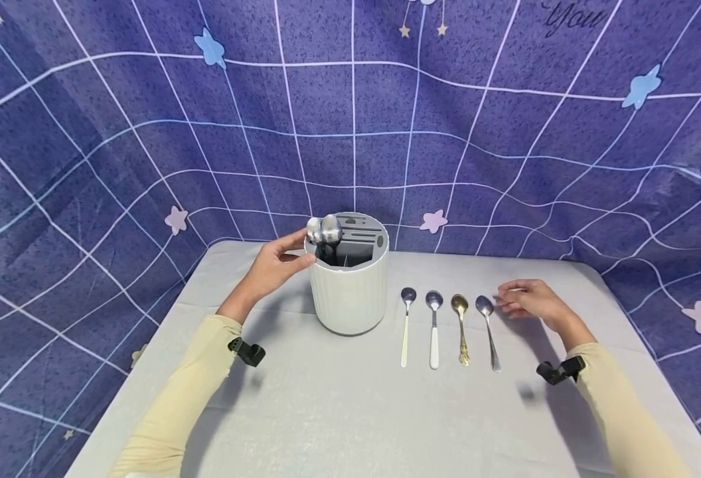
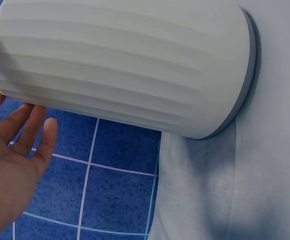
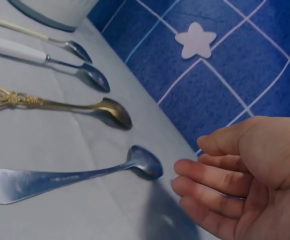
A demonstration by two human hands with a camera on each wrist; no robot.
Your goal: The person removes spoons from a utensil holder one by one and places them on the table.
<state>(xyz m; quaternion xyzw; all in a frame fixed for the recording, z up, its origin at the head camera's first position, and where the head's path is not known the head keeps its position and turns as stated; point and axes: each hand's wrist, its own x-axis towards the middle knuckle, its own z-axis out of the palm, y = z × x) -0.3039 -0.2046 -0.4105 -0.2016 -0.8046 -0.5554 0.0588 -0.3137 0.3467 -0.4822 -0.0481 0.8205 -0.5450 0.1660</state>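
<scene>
A white ribbed utensil holder (image 1: 350, 299) stands upright on the table, with two metal spoons (image 1: 330, 229) bowl-up in its left compartment. My left hand (image 1: 275, 265) touches the left side of its rim, thumb toward the front and fingers toward the back. In the left wrist view its fingers (image 2: 35, 125) are spread along the holder's wall, the little finger apart from it. My right hand (image 1: 530, 302) hovers loosely with nothing in it, fingertips just right of the bowl of a plain silver spoon (image 3: 65, 182). Left of that spoon lies a gold spoon (image 1: 461, 325) with an ornate handle.
A white-handled spoon (image 1: 434, 332) and a cream-handled spoon (image 1: 406, 325) lie in the same row, bowls toward the back. The holder's top has slots (image 1: 356, 226) and open compartments. A blue patterned cloth (image 1: 350, 153) hangs behind the grey-white covered table (image 1: 338, 411).
</scene>
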